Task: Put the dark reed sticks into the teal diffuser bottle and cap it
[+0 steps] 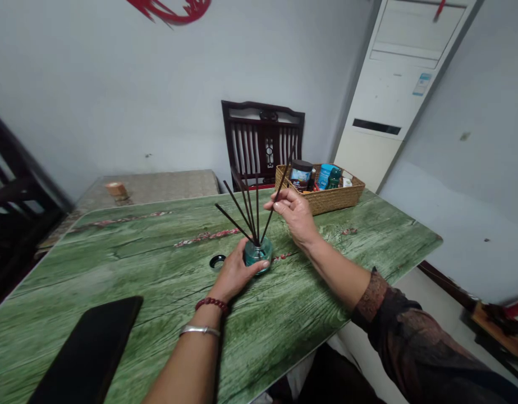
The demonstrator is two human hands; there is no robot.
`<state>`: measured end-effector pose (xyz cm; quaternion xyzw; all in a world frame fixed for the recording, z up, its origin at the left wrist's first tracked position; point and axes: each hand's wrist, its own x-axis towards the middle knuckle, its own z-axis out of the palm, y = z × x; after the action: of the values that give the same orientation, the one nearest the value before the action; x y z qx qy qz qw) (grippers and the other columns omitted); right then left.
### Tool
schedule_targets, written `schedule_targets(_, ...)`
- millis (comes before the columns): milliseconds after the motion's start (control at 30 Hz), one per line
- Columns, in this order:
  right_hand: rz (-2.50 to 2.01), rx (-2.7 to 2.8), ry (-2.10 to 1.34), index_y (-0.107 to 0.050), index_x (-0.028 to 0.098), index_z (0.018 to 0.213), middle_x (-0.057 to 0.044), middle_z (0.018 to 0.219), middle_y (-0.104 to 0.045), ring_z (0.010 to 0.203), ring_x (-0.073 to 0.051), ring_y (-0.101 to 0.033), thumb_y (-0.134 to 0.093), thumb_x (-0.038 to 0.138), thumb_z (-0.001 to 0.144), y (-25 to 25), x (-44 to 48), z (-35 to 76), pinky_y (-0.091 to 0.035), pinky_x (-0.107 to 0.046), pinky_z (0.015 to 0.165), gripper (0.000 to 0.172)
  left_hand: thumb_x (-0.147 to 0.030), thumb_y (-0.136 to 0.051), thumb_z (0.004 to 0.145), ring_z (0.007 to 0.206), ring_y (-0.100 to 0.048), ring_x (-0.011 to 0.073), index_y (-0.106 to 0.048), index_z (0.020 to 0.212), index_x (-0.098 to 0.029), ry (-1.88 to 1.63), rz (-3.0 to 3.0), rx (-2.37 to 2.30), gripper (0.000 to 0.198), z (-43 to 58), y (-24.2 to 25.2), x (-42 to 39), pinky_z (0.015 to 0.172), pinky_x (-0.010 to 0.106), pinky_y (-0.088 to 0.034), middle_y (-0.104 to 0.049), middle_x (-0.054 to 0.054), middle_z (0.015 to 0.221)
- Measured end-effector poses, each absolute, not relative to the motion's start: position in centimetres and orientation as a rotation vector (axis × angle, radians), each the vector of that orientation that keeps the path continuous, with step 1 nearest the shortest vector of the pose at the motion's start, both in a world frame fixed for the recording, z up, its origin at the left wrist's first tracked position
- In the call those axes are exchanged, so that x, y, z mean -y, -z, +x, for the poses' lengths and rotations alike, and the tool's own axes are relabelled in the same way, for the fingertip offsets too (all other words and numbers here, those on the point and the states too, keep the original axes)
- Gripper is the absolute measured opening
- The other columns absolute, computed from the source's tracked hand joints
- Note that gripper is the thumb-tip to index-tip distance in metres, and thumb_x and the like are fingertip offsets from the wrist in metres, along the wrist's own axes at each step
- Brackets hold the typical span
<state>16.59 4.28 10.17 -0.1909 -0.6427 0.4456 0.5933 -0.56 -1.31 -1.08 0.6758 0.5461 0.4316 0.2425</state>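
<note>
A small clear glass diffuser bottle (259,257) with blue-green liquid stands upright on the table. My left hand (237,267) is wrapped round its left and near side. Several dark reed sticks (237,203) fan out from the bottle's neck. My right hand (293,213) pinches one dark reed stick (285,174) between thumb and forefinger, partway up; its lower end reaches the bottle's mouth and it leans to the right. Just left of the bottle a black ring-shaped cap (217,261) lies flat on the table.
A woven basket (338,199) with jars and bottles stands at the back right. A black phone-like slab (90,348) lies at the front left of the green wood-patterned table (166,286). Behind are a dark wooden chair (265,115) and a lower surface with a small orange-brown container (116,190).
</note>
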Motion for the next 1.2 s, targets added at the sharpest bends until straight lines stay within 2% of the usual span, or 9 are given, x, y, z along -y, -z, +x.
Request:
schedule_targets(300, -0.649, 1.675, -0.961, -0.061, 0.02, 0.086, 0.001, 0.083, -0.068, 0.079, -0.015, -0.069, -0.061, 0.026, 0.081, -6.5, -3.5, 15.0, -0.053, -0.029, 0.079, 0.008, -0.049, -0.081, 0.066, 0.116, -0.063, 0.0348, -0.05, 0.134, -0.018, -1.257, 1.822, -1.459, 0.081, -0.8, 1.7, 1.2, 0.1, 0.049, -0.048, -0.065, 0.015, 0.127)
schedule_targets(433, -0.722, 1.74, -0.712, -0.065, 0.021, 0.095, -0.001, 0.092, -0.071, 0.089, -0.016, -0.066, -0.06, 0.019, 0.079, -4.6, -3.4, 15.7, -0.05, -0.031, 0.089, 0.017, -0.046, -0.082, 0.065, 0.107, -0.066, 0.0325, -0.057, 0.124, -0.019, -1.265, 1.795, -1.53, 0.07, -0.6, 1.2, 1.8, 0.096, 0.047, -0.049, -0.069, 0.011, 0.115)
schedule_targets(500, -0.777, 1.692, -0.631, -0.066, 0.021, 0.096, -0.001, 0.092, -0.07, 0.088, -0.016, -0.064, -0.059, 0.018, 0.079, -3.4, -4.3, 16.4, -0.049, -0.03, 0.087, 0.018, -0.044, -0.083, 0.064, 0.102, -0.066, 0.0312, -0.06, 0.116, -0.019, -1.245, 1.785, -1.59, 0.062, -0.6, 0.7, 1.8, 0.093, 0.046, -0.049, -0.07, 0.01, 0.108)
schedule_targets(600, -0.968, 1.572, -0.693, -0.066, 0.02, 0.09, 0.0, 0.081, -0.067, 0.074, -0.015, -0.061, -0.056, 0.015, 0.08, -1.2, -6.4, 17.3, -0.048, -0.026, 0.075, 0.015, -0.038, -0.084, 0.061, 0.097, -0.066, 0.0294, -0.063, 0.108, -0.019, -1.22, 1.738, -1.638, 0.055, -0.8, -0.1, 1.1, 0.091, 0.046, -0.049, -0.071, 0.01, 0.103)
schedule_targets(700, -1.187, 1.515, -0.821, -0.066, 0.02, 0.086, 0.002, 0.072, -0.064, 0.067, -0.014, -0.059, -0.054, 0.011, 0.079, 1.0, -8.2, 17.8, -0.045, -0.024, 0.068, 0.018, -0.033, -0.086, 0.053, 0.099, -0.067, 0.0294, -0.064, 0.107, -0.019, -1.194, 1.656, -1.664, 0.06, -1.5, -1.0, -0.7, 0.093, 0.046, -0.049, -0.072, 0.01, 0.104)
schedule_targets(800, -1.278, 1.545, -0.886, -0.068, 0.021, 0.088, 0.002, 0.069, -0.064, 0.065, -0.014, -0.059, -0.055, 0.009, 0.079, 2.4, -8.9, 17.8, -0.042, -0.023, 0.066, 0.02, -0.031, -0.088, 0.048, 0.099, -0.067, 0.0289, -0.064, 0.106, -0.018, -1.142, 1.619, -1.707, 0.063, -2.7, -1.6, -3.1, 0.093, 0.044, -0.05, -0.072, 0.009, 0.1)
schedule_targets(933, -1.261, 1.611, -0.904, -0.069, 0.021, 0.09, 0.001, 0.073, -0.068, 0.069, -0.014, -0.061, -0.058, 0.01, 0.081, 3.0, -8.9, 17.6, -0.041, -0.023, 0.067, 0.018, -0.031, -0.086, 0.049, 0.094, -0.069, 0.0265, -0.062, 0.105, -0.017, -1.128, 1.604, -1.741, 0.063, -4.4, -1.9, -6.9, 0.089, 0.041, -0.052, -0.072, 0.007, 0.098)
schedule_targets(1200, -1.3, 1.661, -0.849, -0.068, 0.021, 0.092, 0.0, 0.075, -0.071, 0.07, -0.014, -0.063, -0.057, 0.012, 0.083, 3.6, -9.1, 17.0, -0.04, -0.022, 0.068, 0.017, -0.031, -0.088, 0.048, 0.088, -0.068, 0.0248, -0.06, 0.104, -0.017, -1.189, 1.514, -1.752, 0.064, -6.6, -1.3, -13.8, 0.085, 0.042, -0.053, -0.071, 0.005, 0.09)
